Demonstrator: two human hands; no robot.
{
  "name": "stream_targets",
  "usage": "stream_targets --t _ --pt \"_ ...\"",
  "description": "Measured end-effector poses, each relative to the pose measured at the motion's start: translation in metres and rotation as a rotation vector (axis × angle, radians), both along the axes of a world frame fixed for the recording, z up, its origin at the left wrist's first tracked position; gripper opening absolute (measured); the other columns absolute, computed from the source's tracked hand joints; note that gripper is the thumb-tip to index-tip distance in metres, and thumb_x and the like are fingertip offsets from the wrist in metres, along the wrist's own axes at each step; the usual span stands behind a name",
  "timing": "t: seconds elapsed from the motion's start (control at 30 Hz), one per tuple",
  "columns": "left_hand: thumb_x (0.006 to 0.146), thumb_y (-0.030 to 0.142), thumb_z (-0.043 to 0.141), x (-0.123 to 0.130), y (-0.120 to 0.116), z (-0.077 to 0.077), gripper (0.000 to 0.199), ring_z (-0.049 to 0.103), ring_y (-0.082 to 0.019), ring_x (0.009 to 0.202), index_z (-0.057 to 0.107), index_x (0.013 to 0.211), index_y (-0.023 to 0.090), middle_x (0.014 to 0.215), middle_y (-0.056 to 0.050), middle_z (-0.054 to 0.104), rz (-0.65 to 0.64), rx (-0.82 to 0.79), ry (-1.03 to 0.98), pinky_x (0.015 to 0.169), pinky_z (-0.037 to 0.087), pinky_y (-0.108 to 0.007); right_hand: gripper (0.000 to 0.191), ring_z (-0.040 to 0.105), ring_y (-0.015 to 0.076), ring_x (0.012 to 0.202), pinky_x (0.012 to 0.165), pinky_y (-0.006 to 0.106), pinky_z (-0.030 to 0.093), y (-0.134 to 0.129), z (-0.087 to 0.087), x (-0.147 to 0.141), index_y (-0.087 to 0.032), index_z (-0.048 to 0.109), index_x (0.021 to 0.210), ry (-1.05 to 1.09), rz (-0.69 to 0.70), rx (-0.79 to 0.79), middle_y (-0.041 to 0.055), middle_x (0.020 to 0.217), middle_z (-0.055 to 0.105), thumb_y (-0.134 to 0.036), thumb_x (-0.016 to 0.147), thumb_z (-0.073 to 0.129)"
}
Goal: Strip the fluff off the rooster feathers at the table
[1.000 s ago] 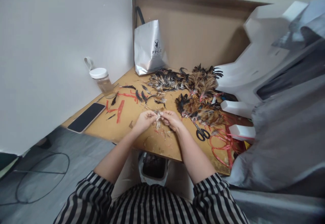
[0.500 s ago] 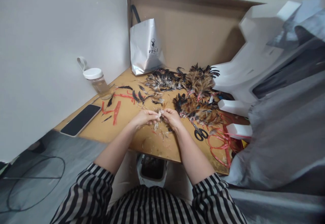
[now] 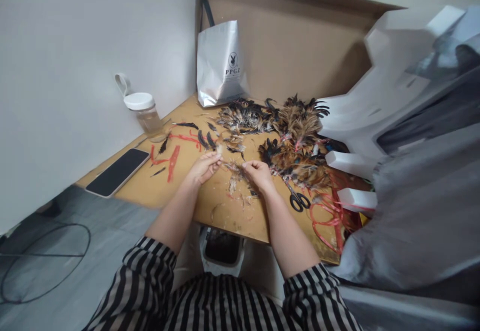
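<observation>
My left hand pinches a small pale, fluffy feather that shows above its fingertips. A little to the right, my right hand is also closed in a pinch; what it holds is too small to make out. Between and below the hands lie loose feather scraps and bits of fluff on the wooden table. Beyond them are several loose dark feathers. A bundle of brown and black feathers lies just right of my right hand, with black-handled scissors below it.
More feather bundles lie at the back, before a silver bag. On the left are a phone, a lidded jar and red strips. Red cord and white foam are at the right. A bin stands below the edge.
My hands were together over a pale bit of fluff and have now parted. The left has moved left with a pale feather, the right slightly right. The view has also shifted a little.
</observation>
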State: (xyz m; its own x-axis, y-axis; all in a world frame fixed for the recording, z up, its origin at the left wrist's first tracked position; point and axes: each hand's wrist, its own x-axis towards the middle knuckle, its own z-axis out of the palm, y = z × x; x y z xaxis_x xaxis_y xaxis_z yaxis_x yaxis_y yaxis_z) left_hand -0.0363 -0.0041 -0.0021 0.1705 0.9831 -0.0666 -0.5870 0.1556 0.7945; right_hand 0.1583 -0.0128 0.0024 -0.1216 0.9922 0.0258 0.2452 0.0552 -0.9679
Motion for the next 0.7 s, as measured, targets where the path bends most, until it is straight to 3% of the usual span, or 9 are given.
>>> stream_targets --t 0.1,0.2,0.37,0.7 --pt "0.062 0.010 0.065 -0.008 0.004 -0.005 0.015 0.051 -0.002 0.052 0.057 0.074 0.010 0.065 -0.001 0.057 0.033 0.009 -0.114 0.043 0.037 -0.008 0.034 0.034 0.0062 0.042 0.044 0.019 0.026 -0.003 -0.001 0.004 -0.014 0.060 0.066 -0.243 0.073 0.045 -0.0033 0.050 0.048 -0.047 0.066 0.053" --pt "0.063 0.009 0.064 -0.008 0.002 -0.005 0.014 0.051 -0.002 0.052 0.056 0.074 0.009 0.065 -0.002 0.057 0.033 0.001 -0.103 0.042 0.037 -0.008 0.033 0.038 0.0076 0.045 0.047 0.020 0.027 -0.009 0.001 0.002 -0.015 0.061 0.063 -0.491 0.168 0.109 -0.0023 0.051 0.051 -0.047 0.068 0.052" --pt "0.063 0.009 0.064 -0.005 -0.002 -0.003 0.013 0.050 -0.002 0.050 0.055 0.073 0.009 0.064 -0.001 0.057 0.064 -0.020 -0.110 0.041 0.037 -0.008 0.027 0.047 0.0107 0.054 0.051 0.021 0.028 -0.022 0.005 -0.009 -0.019 0.062 0.067 -0.783 0.188 0.208 0.0000 0.061 0.060 -0.046 0.065 0.056" --pt "0.076 0.016 0.053 -0.025 -0.007 0.008 0.003 0.044 0.001 0.046 0.051 0.074 0.014 0.065 0.003 0.050 0.253 -0.081 -0.383 0.036 0.028 -0.006 0.013 0.051 0.0129 0.058 0.055 0.022 0.030 -0.021 0.001 -0.012 -0.020 0.061 0.068 -0.776 0.186 0.257 0.0010 0.065 0.061 -0.027 0.070 0.050"
